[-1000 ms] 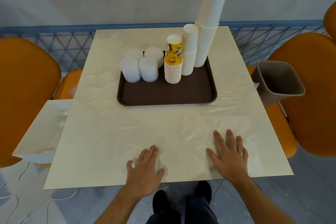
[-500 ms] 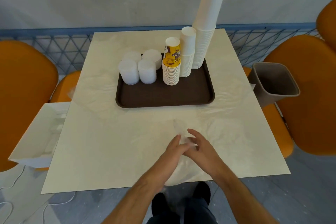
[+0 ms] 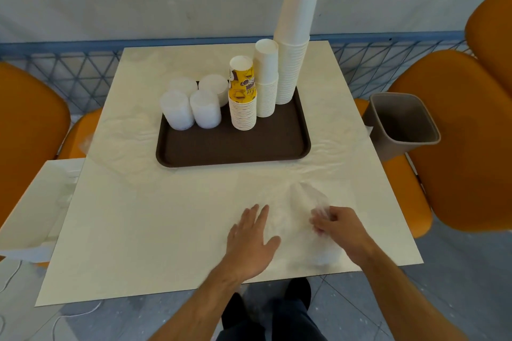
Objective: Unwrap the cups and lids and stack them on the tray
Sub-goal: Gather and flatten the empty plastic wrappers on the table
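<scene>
A brown tray [image 3: 232, 149] sits mid-table. On it stand several stacks of white lids [image 3: 191, 102], a yellow-printed cup stack [image 3: 243, 94], a short white cup stack [image 3: 266, 77] and a tall white cup stack [image 3: 296, 36]. Thin clear plastic wrap [image 3: 307, 196] lies crumpled across the table's near right part. My right hand [image 3: 336, 225] has its fingers curled into a bunch of that wrap near the front edge. Flat on the wrap just to its left lies my left hand [image 3: 252, 238], fingers straight.
A grey bin [image 3: 401, 124] stands on the orange seat at the right. An open white box [image 3: 36, 202] sits beside the table's left edge. Orange chairs [image 3: 457, 130] flank the table. More clear film [image 3: 119, 133] lies left of the tray.
The two hands, flat and apart a second ago, met at the table's middle, then shifted right. My right hand now bunches the wrap; my left lies flat again.
</scene>
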Demonstrator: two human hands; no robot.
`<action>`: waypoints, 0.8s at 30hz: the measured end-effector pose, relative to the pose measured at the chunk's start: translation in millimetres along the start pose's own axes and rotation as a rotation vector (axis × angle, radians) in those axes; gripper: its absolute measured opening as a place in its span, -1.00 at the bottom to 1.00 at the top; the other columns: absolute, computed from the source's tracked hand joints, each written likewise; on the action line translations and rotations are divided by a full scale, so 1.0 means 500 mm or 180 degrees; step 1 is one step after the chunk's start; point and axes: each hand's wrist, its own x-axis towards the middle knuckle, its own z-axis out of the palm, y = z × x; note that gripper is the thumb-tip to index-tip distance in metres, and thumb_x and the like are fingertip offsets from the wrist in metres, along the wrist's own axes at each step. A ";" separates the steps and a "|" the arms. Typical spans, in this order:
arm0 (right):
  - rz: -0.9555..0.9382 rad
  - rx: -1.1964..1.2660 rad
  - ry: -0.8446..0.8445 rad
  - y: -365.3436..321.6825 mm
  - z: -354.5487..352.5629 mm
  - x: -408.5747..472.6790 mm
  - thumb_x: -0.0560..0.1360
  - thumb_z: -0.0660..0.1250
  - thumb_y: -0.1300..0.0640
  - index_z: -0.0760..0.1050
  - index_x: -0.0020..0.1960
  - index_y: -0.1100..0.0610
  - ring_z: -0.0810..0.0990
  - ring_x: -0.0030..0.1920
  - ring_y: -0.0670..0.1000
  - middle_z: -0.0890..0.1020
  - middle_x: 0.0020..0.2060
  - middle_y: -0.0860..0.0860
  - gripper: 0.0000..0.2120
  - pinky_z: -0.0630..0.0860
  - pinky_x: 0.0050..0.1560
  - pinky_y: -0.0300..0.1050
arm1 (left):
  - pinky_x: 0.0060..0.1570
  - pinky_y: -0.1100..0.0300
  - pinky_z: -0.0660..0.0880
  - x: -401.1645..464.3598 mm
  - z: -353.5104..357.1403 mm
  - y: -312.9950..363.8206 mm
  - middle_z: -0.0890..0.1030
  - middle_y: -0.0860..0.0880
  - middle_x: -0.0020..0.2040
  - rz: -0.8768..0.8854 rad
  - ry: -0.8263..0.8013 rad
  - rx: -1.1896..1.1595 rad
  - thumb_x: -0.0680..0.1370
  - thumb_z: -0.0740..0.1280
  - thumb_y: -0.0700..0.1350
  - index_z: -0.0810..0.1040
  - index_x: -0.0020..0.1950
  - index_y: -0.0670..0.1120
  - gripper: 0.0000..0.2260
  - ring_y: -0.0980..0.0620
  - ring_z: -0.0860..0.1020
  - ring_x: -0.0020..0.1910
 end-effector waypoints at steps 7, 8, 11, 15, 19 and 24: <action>-0.0011 0.0057 -0.0243 0.009 -0.064 0.026 0.49 0.51 0.24 0.68 -0.12 0.28 0.62 -0.32 -0.04 0.67 -0.34 0.09 -0.91 0.51 -0.29 -0.28 | 0.54 -0.02 -0.21 0.020 0.003 -0.012 -0.24 0.08 0.62 -0.0095 0.0260 0.0476 0.67 0.08 0.13 -0.18 0.62 0.11 -0.40 0.05 -0.26 0.59; -0.0017 0.0061 -0.0266 0.010 -0.068 0.030 0.48 0.51 0.24 0.68 -0.10 0.27 0.63 -0.29 -0.02 0.68 -0.31 0.11 -0.92 0.53 -0.25 -0.25 | 0.54 -0.02 -0.21 0.022 0.004 -0.011 -0.24 0.08 0.62 -0.0091 0.0276 0.0504 0.67 0.07 0.13 -0.18 0.62 0.11 -0.40 0.04 -0.26 0.59; -0.0015 0.0003 -0.0310 0.014 -0.072 0.039 0.47 0.52 0.23 0.70 -0.06 0.25 0.66 -0.24 0.04 0.71 -0.26 0.15 -0.91 0.56 -0.19 -0.18 | 0.54 -0.03 -0.21 0.027 0.011 -0.009 -0.25 0.07 0.62 -0.0066 0.0262 0.0632 0.67 0.07 0.13 -0.18 0.62 0.11 -0.40 0.03 -0.26 0.59; -0.0017 -0.0031 -0.0358 0.017 -0.075 0.047 0.47 0.52 0.24 0.70 -0.04 0.27 0.68 -0.19 0.12 0.71 -0.16 0.26 -0.89 0.62 -0.08 -0.04 | 0.54 -0.04 -0.22 0.029 0.018 -0.006 -0.27 0.05 0.62 -0.0079 0.0197 0.0859 0.67 0.06 0.11 -0.18 0.62 0.10 -0.40 0.02 -0.27 0.59; 0.0006 -0.0155 -0.0506 0.020 -0.080 0.054 0.47 0.53 0.20 0.69 -0.05 0.31 0.72 -0.11 0.23 0.71 -0.17 0.25 -0.84 0.65 0.03 0.09 | 0.54 -0.04 -0.23 0.033 0.021 -0.006 -0.28 0.04 0.61 -0.0042 0.0217 0.0963 0.67 0.06 0.10 -0.19 0.62 0.11 -0.40 0.01 -0.29 0.58; 0.0006 -0.0090 -0.0483 0.021 -0.077 0.058 0.47 0.53 0.23 0.70 -0.06 0.29 0.71 -0.11 0.26 0.71 -0.17 0.26 -0.88 0.65 0.02 0.08 | 0.54 -0.05 -0.24 0.041 0.019 -0.004 -0.29 0.03 0.61 -0.0041 0.0208 0.1075 0.67 0.06 0.11 -0.20 0.62 0.11 -0.40 0.00 -0.29 0.58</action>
